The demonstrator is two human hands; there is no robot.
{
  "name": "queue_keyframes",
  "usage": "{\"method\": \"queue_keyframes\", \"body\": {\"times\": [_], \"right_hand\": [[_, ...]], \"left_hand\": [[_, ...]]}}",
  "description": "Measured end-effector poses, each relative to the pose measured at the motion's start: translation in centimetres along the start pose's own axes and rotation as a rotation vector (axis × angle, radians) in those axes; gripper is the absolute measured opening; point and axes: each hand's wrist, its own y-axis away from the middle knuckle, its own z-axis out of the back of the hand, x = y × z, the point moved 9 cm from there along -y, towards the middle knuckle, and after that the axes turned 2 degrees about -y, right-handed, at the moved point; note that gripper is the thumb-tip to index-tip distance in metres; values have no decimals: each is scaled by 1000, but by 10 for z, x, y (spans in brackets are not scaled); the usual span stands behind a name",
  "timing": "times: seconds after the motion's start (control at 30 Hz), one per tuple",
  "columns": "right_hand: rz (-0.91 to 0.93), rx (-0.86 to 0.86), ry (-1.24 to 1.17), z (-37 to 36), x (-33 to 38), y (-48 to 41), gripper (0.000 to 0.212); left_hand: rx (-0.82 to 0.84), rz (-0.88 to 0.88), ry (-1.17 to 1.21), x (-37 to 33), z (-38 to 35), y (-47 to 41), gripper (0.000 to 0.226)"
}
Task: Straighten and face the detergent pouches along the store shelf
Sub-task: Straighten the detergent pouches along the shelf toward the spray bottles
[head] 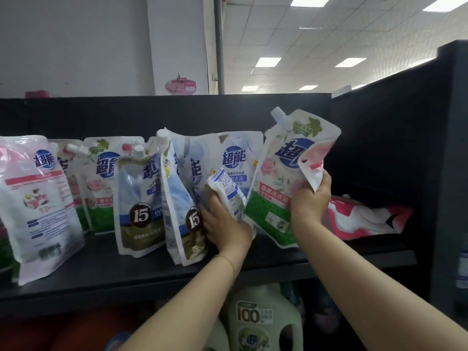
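Left hand grips a blue-white plastic pouch, right hand a tilted green-and-pink spouted pouch, which may topple if released.

Low in the middle, a white plastic detergent jug with a moulded handle hole and a green label reading "100", upright; just left of it, part of a second pale jug, cut off by the frame edge. High up, a plain white wall, and against it a blurred pink and white ornament. Just right of that, a grey vertical pole running up out of view. Further right, a white tiled ceiling with rows of bright rectangular light panels. At far left, a blurred red rounded object, only its top showing.
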Motion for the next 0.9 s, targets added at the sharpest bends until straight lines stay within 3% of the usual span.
{"method": "queue_keyframes", "body": {"times": [0.27,0.4,0.5,0.57,0.77,0.9], "right_hand": [[-4,-113,-26,11,-7,-10,44],[3,154,116,-19,-20,-2,60],[78,415,255,-47,-20,10,51],[91,594,263,-57,-21,19,62],[191,665,311,-29,-42,22,92],[238,679,302,-21,-52,24,103]], "left_hand": [[32,-231,-101,-8,-5,-3,80],[50,-289,-184,-11,-10,1,87],[89,-385,-256,-17,-19,9,93],[99,-455,-321,-21,-23,15,96],[33,-430,-153,-17,-10,-5,89],[-40,-386,92,-11,1,-4,104]]}}
